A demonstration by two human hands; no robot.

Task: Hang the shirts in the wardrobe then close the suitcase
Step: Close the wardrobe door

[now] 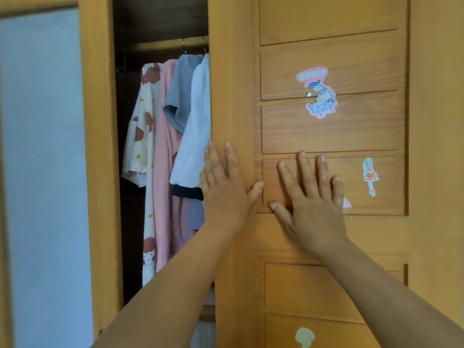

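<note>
No text, number or brand can be read here. The top sticker point(317, 92) on the door point(331, 126) has a pink banner with lettering too blurred to make out. The small figure sticker point(370, 176) and the pale sticker point(304, 337) lower down carry no writing that shows, nor does the printed shirt point(144, 136).

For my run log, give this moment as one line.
left hand: flat on door | right hand: flat on wardrobe door | shirts: hung
</note>
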